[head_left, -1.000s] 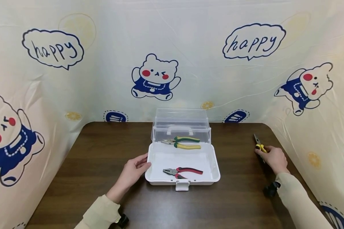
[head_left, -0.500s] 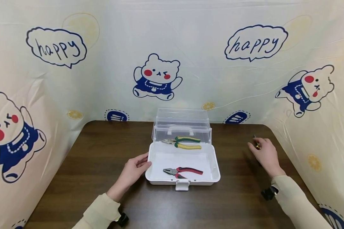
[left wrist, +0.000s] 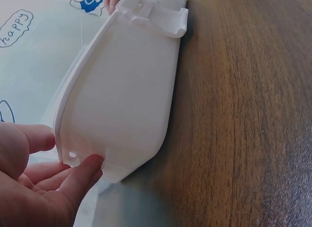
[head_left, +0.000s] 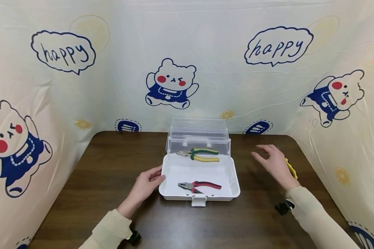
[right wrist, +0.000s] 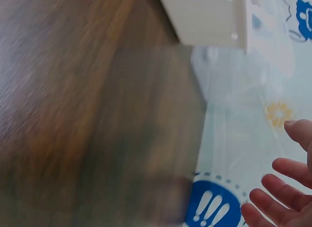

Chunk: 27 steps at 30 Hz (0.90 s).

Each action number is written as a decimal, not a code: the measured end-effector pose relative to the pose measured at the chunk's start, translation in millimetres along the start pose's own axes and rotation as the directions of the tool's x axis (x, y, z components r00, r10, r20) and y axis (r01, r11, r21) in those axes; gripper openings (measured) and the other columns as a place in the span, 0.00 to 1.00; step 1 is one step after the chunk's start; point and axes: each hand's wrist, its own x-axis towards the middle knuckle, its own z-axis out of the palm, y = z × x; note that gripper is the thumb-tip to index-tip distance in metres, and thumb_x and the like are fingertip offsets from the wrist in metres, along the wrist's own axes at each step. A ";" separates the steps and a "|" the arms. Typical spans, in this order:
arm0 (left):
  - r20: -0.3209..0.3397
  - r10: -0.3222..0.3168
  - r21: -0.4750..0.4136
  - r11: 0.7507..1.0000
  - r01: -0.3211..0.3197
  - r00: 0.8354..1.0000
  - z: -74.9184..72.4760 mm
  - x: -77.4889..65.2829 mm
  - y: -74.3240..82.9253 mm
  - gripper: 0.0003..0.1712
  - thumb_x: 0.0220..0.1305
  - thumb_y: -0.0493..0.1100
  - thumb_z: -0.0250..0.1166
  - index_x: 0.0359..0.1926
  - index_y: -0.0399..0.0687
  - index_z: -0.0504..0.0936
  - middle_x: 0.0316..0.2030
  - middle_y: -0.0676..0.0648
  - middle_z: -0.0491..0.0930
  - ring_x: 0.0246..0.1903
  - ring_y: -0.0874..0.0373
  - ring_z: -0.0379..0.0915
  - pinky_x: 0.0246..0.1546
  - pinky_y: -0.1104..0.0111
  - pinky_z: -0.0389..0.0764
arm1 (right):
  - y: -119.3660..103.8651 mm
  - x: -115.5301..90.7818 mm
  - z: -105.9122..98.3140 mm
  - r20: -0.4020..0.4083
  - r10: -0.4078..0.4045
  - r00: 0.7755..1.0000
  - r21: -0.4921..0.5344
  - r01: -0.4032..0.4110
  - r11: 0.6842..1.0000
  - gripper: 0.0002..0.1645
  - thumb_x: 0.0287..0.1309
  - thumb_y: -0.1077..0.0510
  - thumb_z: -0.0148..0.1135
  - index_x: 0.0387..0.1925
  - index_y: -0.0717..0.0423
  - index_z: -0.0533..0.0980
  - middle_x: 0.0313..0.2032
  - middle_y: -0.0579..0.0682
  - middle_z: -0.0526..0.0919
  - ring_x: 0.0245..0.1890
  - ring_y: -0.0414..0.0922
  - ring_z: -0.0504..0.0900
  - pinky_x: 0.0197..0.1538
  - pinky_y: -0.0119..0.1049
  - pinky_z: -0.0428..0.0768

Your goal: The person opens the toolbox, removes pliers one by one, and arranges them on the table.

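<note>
A white toolbox (head_left: 177, 198) stands on the table with its clear lid (head_left: 199, 130) raised. Inside it lie red-and-black pliers (head_left: 209, 185) near the front and green-and-yellow pliers (head_left: 205, 159) at the back. My left hand (head_left: 147, 184) grips the box's left rim; in the left wrist view, the thumb is at the edge and the fingers lie against the side wall (left wrist: 117, 85). To the right of the box, my right hand (head_left: 272, 163) is spread and holds nothing. Yellow-handled pliers (head_left: 291, 168) lie partly hidden behind it.
A brown wooden table (head_left: 246, 221) carries everything. Patterned cloth (head_left: 121, 69) with bears and lettering surrounds its back and sides. A white latch (head_left: 198, 201) hangs from the front of the toolbox.
My right hand has let go of the yellow-handled pliers and moved left toward the toolbox, its fingers spreading. The left hand stays on the rim.
</note>
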 end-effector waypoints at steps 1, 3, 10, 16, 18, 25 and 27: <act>-0.001 -0.001 -0.001 1.000 0.001 1.000 0.1 0.4 0.4 0.28 0.72 0.37 0.67 0.70 0.32 0.75 0.60 0.31 0.81 0.58 0.42 0.81 0.54 0.61 0.84 | -2.7 1.2 0.6 0.002 -0.006 1.000 0.004 0.006 1.000 0.30 0.69 0.45 0.68 0.60 0.65 0.80 0.55 0.67 0.81 0.52 0.63 0.80 0.55 0.62 0.78; -0.002 0.001 0.004 1.000 -0.001 1.000 0.2 1.4 0.8 0.28 0.73 0.37 0.67 0.70 0.32 0.74 0.60 0.31 0.81 0.58 0.42 0.81 0.54 0.62 0.84 | -8.5 3.3 1.6 0.013 -0.007 1.000 0.017 0.007 1.000 0.31 0.69 0.44 0.68 0.61 0.64 0.79 0.56 0.66 0.81 0.53 0.63 0.80 0.56 0.62 0.79; -0.008 0.005 0.004 1.000 -0.005 1.000 0.5 3.5 0.3 0.28 0.72 0.37 0.67 0.70 0.32 0.75 0.59 0.31 0.81 0.58 0.42 0.81 0.55 0.63 0.84 | -32.3 9.0 7.7 0.026 -0.048 0.999 0.062 0.046 0.997 0.29 0.68 0.46 0.70 0.61 0.61 0.80 0.56 0.63 0.82 0.49 0.57 0.81 0.52 0.58 0.82; -0.015 0.000 0.005 1.000 0.000 1.000 1.1 2.6 0.4 0.28 0.72 0.38 0.67 0.69 0.32 0.75 0.58 0.31 0.82 0.57 0.43 0.82 0.54 0.64 0.84 | -50.8 14.1 14.7 0.040 -0.079 0.996 0.105 0.074 0.992 0.28 0.66 0.48 0.72 0.61 0.60 0.81 0.55 0.59 0.82 0.49 0.56 0.81 0.53 0.57 0.83; -0.016 -0.003 0.003 1.000 0.003 1.000 1.5 2.2 0.7 0.28 0.72 0.37 0.67 0.69 0.32 0.75 0.58 0.31 0.82 0.57 0.43 0.82 0.54 0.64 0.84 | -57.2 16.2 16.3 0.052 -0.090 0.995 0.124 0.083 0.989 0.28 0.66 0.48 0.72 0.61 0.60 0.81 0.55 0.59 0.82 0.49 0.56 0.82 0.53 0.57 0.84; -0.012 -0.002 -0.007 1.000 0.002 1.000 2.5 1.1 0.0 0.28 0.72 0.36 0.67 0.69 0.32 0.75 0.59 0.31 0.82 0.57 0.43 0.82 0.53 0.66 0.84 | -78.7 23.0 19.9 0.062 -0.160 0.985 0.188 0.145 0.971 0.26 0.63 0.55 0.75 0.59 0.62 0.82 0.52 0.60 0.83 0.48 0.57 0.82 0.53 0.56 0.84; -0.015 -0.003 -0.006 1.000 0.003 1.000 2.5 0.7 -0.2 0.28 0.72 0.36 0.67 0.70 0.32 0.75 0.59 0.31 0.82 0.57 0.43 0.82 0.53 0.65 0.84 | -85.1 25.0 20.9 0.067 -0.180 0.981 0.193 0.164 0.967 0.25 0.63 0.55 0.75 0.58 0.61 0.82 0.51 0.59 0.83 0.47 0.56 0.82 0.53 0.55 0.84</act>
